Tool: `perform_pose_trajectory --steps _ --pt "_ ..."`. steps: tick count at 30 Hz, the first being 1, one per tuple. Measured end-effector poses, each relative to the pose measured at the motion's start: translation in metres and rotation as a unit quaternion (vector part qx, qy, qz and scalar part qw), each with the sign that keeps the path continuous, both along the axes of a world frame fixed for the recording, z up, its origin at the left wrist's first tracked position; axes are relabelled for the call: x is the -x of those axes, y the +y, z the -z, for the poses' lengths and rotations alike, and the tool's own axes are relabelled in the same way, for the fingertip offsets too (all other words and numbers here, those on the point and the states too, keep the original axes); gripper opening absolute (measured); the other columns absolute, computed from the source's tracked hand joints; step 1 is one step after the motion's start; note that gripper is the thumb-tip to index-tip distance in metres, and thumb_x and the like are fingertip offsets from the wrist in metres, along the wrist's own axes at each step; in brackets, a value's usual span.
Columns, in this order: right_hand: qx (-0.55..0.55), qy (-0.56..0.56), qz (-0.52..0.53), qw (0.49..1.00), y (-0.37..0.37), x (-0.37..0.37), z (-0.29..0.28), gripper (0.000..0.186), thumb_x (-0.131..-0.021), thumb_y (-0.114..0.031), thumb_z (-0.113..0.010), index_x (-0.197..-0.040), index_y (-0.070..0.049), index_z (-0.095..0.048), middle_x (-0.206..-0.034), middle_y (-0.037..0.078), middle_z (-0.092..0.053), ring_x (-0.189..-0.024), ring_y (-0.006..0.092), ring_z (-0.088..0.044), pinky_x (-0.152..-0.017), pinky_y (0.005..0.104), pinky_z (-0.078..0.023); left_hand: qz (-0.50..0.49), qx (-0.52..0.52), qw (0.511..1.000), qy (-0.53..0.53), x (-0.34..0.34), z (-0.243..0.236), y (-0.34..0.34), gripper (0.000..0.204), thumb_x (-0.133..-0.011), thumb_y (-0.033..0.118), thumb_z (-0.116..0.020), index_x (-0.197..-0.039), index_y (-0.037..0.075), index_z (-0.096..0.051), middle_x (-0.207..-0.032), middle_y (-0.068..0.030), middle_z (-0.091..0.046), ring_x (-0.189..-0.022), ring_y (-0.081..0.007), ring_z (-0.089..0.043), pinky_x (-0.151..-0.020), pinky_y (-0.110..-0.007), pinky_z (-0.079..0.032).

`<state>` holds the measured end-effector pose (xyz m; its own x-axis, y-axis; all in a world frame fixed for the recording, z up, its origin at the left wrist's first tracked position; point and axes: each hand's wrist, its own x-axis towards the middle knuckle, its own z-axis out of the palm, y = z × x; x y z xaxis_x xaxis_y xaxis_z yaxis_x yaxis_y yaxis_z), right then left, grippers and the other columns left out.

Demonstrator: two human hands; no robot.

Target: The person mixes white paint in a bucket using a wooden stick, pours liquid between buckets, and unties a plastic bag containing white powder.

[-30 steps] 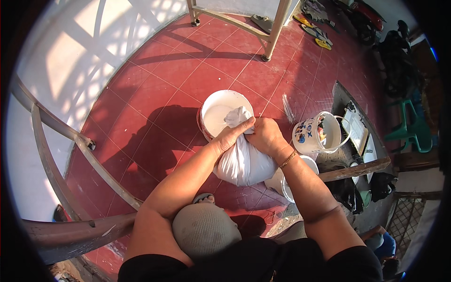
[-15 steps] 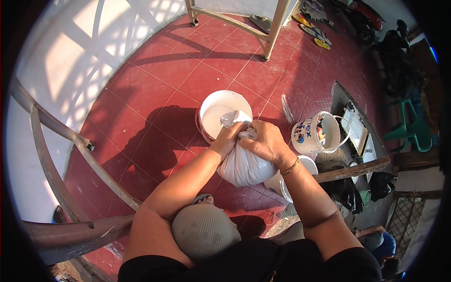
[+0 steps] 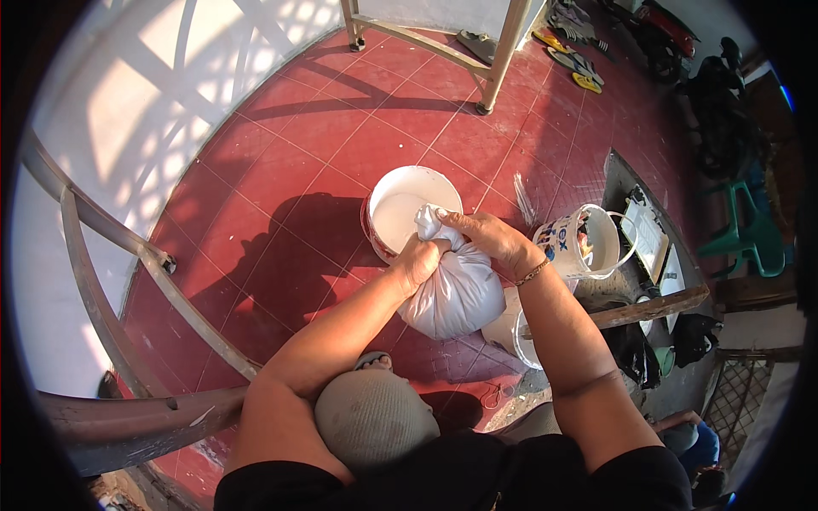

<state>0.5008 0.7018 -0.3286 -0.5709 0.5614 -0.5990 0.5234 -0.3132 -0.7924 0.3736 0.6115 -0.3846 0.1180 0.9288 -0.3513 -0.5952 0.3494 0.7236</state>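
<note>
A bulging white plastic bag (image 3: 454, 298) hangs between my hands, its gathered neck twisted tight and the loose end sticking up. My left hand (image 3: 419, 262) is wrapped round the neck just above the full part. At the loose top, my right hand (image 3: 503, 241) holds on with its thumb along the plastic; its other fingers are partly hidden. Just beyond the bag stands a white bucket (image 3: 419, 180) with pale content inside, and the bag's top overlaps its near rim in view. What fills the bag cannot be seen.
To the right are a handled white bucket (image 3: 607, 249) and another white container (image 3: 508, 330), partly behind my right forearm. A wooden plank (image 3: 652, 307) lies beyond. Metal rails (image 3: 200, 311) stand left, a frame leg (image 3: 503, 60) ahead. Far right are sandals (image 3: 573, 64), a green chair (image 3: 750, 234) and another person (image 3: 703, 444).
My right hand has shifted up to the bag's loose end, while my left hand has closed lower round the neck. The neck looks more tightly twisted. The view has shifted slightly.
</note>
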Motion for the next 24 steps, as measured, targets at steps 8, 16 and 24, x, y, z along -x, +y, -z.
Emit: perform_pose_trajectory --steps 8,16,24 --pt "-0.082 -0.031 -0.098 0.991 -0.001 0.022 0.015 0.035 -0.091 -0.031 -0.061 -0.103 0.001 -0.068 -0.098 0.01 -0.069 -0.087 0.0147 -0.062 -0.081 0.0294 -0.05 -0.027 -0.015 0.999 0.017 -0.003 0.018 0.003 0.027 -0.083 0.008 -0.048 -0.105 -0.003 -0.06 -0.096 -0.0102 -0.062 -0.084 -0.0165 -0.061 -0.073 -0.031 -0.051" --pt "-0.371 -0.159 -0.283 0.87 0.004 0.027 0.022 0.04 -0.085 -0.035 -0.059 -0.099 0.001 -0.068 -0.094 0.022 -0.068 -0.086 0.0288 -0.066 -0.079 0.0372 -0.05 -0.022 0.019 0.996 0.084 -0.004 0.013 0.003 0.027 -0.085 0.011 -0.047 -0.104 -0.003 -0.059 -0.096 -0.0106 -0.063 -0.085 -0.0172 -0.062 -0.073 -0.031 -0.052" --pt "-0.364 -0.167 -0.178 0.899 0.001 0.03 0.027 0.037 -0.079 -0.033 -0.059 -0.092 0.0 -0.069 -0.091 0.024 -0.067 -0.087 0.0344 -0.066 -0.079 0.0387 -0.051 -0.015 0.044 0.99 0.133 -0.003 0.015 0.005 0.033 -0.079 0.007 -0.043 -0.106 -0.002 -0.058 -0.084 -0.0063 -0.06 -0.074 -0.0121 -0.056 -0.063 -0.028 -0.044"
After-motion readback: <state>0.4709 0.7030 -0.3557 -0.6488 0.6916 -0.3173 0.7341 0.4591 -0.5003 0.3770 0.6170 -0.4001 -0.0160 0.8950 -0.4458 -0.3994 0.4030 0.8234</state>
